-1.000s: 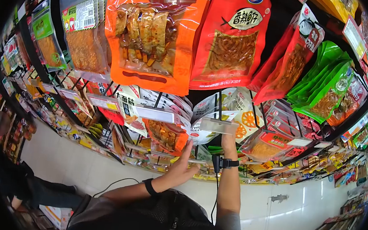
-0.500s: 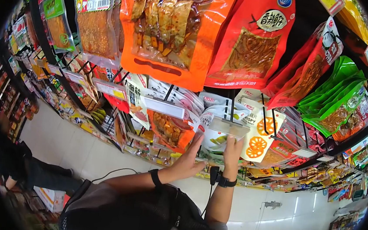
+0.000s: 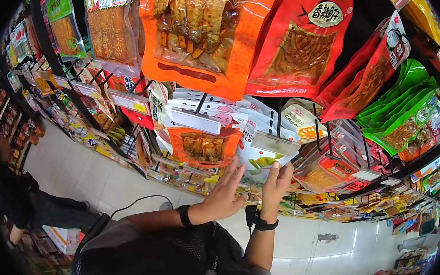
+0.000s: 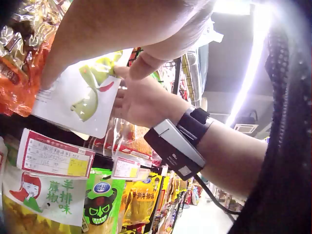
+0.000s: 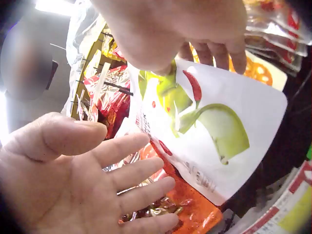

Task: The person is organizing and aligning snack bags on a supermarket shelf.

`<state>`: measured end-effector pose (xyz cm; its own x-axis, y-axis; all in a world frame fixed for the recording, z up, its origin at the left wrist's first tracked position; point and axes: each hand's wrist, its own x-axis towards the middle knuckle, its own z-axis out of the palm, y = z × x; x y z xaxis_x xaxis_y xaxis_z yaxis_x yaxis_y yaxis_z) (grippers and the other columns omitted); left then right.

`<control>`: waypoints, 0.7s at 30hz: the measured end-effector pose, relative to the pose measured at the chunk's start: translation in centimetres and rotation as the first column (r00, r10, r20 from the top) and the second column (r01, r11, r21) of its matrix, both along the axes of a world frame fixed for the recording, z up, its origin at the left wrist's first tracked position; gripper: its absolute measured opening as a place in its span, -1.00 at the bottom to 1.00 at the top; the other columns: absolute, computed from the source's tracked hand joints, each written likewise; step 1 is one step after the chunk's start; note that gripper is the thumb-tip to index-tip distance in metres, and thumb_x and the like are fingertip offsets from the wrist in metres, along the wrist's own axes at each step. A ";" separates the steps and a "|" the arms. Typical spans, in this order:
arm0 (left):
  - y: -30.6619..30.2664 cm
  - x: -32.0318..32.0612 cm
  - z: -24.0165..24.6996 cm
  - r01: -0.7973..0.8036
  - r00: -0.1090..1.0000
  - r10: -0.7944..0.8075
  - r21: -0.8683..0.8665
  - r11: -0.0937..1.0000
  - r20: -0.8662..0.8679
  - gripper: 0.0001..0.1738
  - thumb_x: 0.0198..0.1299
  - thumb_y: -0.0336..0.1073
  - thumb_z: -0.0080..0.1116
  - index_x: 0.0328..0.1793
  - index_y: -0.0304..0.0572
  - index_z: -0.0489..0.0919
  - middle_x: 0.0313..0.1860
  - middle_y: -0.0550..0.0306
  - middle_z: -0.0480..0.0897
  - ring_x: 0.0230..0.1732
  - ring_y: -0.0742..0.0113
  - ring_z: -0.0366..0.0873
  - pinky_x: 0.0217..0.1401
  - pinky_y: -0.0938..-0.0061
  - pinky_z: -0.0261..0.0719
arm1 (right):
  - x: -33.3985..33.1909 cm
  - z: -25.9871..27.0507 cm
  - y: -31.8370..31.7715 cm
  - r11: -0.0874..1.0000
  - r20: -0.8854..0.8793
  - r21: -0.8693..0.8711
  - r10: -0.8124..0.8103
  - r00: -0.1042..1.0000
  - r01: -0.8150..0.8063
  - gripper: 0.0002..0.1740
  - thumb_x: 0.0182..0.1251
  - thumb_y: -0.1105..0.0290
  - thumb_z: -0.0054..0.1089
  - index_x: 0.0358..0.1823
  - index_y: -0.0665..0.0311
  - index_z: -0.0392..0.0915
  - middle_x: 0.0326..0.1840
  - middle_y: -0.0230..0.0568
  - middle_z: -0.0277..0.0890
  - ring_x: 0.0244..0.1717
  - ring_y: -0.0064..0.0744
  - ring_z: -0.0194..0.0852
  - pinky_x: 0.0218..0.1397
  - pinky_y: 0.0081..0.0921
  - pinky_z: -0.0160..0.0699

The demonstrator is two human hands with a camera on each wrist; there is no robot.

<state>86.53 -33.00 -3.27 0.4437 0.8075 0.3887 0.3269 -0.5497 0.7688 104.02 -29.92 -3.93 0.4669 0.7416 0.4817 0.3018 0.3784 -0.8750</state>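
A white bag with green kelp and a red chilli [image 3: 262, 159] hangs below the clear label holder [image 3: 276, 143] in the head view. My right hand [image 3: 276, 187] pinches its lower right part, thumb in front and fingers behind, as the right wrist view of the bag [image 5: 261, 114] confirms. My left hand [image 3: 220, 198] is at the bag's lower left, fingers straight and spread. In the right wrist view the left palm [image 5: 73, 185] faces the camera and holds nothing; its fingertips overlap the bag's edge, and contact is unclear. An orange-edged bag [image 3: 203, 149] hangs just left.
Large orange [image 3: 188, 77] and red [image 3: 298, 55] packets hang above the hands. Green packets [image 3: 398, 108] and a lotus-root bag [image 3: 302, 121] are to the right. Dark hooks and label holders stick out between packets. Another person [image 3: 11, 187] stands at the left on the pale floor.
My right hand has moved from the label holder down to the white bag's lower part. The lotus-root bag has swung back and up, and my left fingers have spread.
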 end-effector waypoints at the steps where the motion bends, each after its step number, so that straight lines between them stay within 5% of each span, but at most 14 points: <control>1: 0.1 -0.2 -0.2 -0.008 1.000 0.008 -0.018 1.000 0.009 -0.02 0.24 -0.37 0.21 0.67 -0.43 -0.11 0.68 -0.52 -0.22 0.72 -0.33 -0.25 0.68 0.06 -0.08 | 0.1 -0.2 0.1 0.999 0.014 -0.023 -0.031 0.999 0.031 -0.69 0.61 0.30 0.04 0.13 0.43 0.44 0.07 -0.13 0.51 0.13 -0.37 0.43 0.26 -0.35 0.37; 2: 0.1 -0.5 -0.3 -0.009 1.000 0.009 -0.019 1.000 0.007 -0.02 0.24 -0.37 0.21 0.67 -0.43 -0.11 0.68 -0.52 -0.22 0.72 -0.33 -0.25 0.68 0.06 -0.08 | 0.3 -0.3 0.3 0.999 0.012 -0.024 -0.029 0.999 0.030 -0.69 0.61 0.30 0.04 0.13 0.43 0.44 0.07 -0.13 0.51 0.13 -0.37 0.43 0.26 -0.35 0.37; 4: 0.1 -1.0 -0.2 -0.009 1.000 0.009 -0.050 0.999 -0.003 -0.02 0.24 -0.38 0.21 0.67 -0.44 -0.09 0.69 -0.46 -0.19 0.72 -0.29 -0.20 0.68 0.09 -0.06 | 0.5 0.4 0.8 0.966 0.388 0.116 -0.258 0.885 0.231 -0.74 0.65 0.31 -0.02 0.03 0.40 0.48 -0.05 -0.22 0.51 -0.01 -0.46 0.42 0.13 -0.40 0.41; 8: 0.3 -1.7 -0.4 -0.019 0.999 0.021 -0.052 0.998 0.037 -0.05 0.24 -0.37 0.20 0.66 -0.43 -0.06 0.67 -0.51 -0.13 0.70 -0.35 -0.17 0.67 0.07 -0.04 | 0.1 0.6 1.7 0.937 0.337 0.193 -0.340 0.878 0.289 -0.74 0.66 0.28 -0.03 -0.08 0.36 0.49 -0.17 -0.32 0.48 -0.16 -0.56 0.37 -0.02 -0.50 0.41; 12: 0.7 -2.5 -0.7 -0.060 0.996 0.063 -0.040 0.997 0.060 -0.06 0.25 -0.40 0.16 0.67 -0.42 -0.07 0.68 -0.46 -0.11 0.70 -0.29 -0.13 0.67 0.11 -0.01 | -0.5 0.5 1.3 0.964 0.008 0.082 -0.254 0.967 0.253 -0.70 0.66 0.23 -0.02 -0.11 0.35 0.47 -0.28 -0.40 0.40 -0.27 -0.63 0.29 -0.15 -0.60 0.35; 17: 1.8 -3.1 -0.8 -0.064 0.994 0.066 -0.023 0.998 0.084 -0.10 0.28 -0.47 0.11 0.69 -0.38 -0.07 0.68 -0.36 0.01 0.70 -0.13 -0.01 0.65 0.19 0.05 | -0.2 1.3 1.3 0.942 0.043 0.080 -0.329 0.943 0.325 -0.69 0.65 0.22 -0.01 -0.07 0.38 0.49 -0.30 -0.33 0.45 -0.30 -0.55 0.34 -0.18 -0.53 0.40; 21: 2.8 -3.6 -2.6 -0.022 0.941 0.063 -0.127 0.992 0.332 -0.15 0.33 -0.60 -0.03 0.71 -0.31 -0.09 0.67 -0.25 0.12 0.68 0.05 0.09 0.58 0.27 0.20 | 1.4 2.3 1.1 0.867 0.242 0.142 -0.498 0.833 0.478 -0.69 0.63 0.24 0.01 -0.07 0.40 0.51 -0.19 -0.09 0.59 -0.21 -0.32 0.53 -0.09 -0.40 0.52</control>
